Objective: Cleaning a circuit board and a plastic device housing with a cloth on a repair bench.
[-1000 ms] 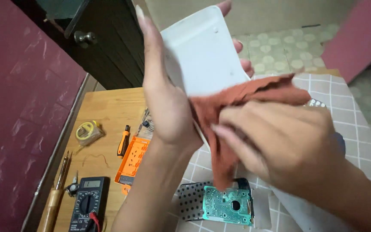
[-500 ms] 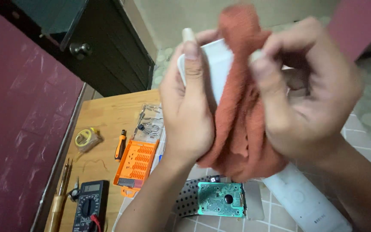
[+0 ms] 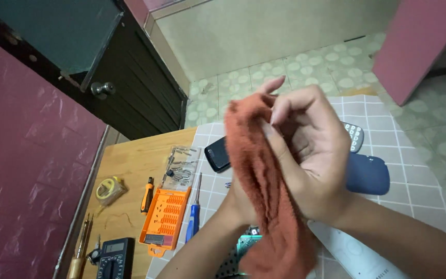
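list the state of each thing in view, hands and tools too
right hand: gripping the cloth
left hand: mostly hidden behind the cloth
orange cloth: bunched, hanging down
orange bit case: open, lying flat
multimeter: lying face up
dark door: shut

Rust-orange terry cloth (image 3: 264, 181), bunched and hanging lengthwise, draped between both hands above the table

I note bare wooden tabletop (image 3: 130, 165) left of the orange bit case (image 3: 164, 219); tools line its left edge. A blue screwdriver (image 3: 194, 216) and black phone (image 3: 217, 154) crowd the centre. Beyond the dark blue case (image 3: 368, 174), checked cloth (image 3: 414, 170) lies open
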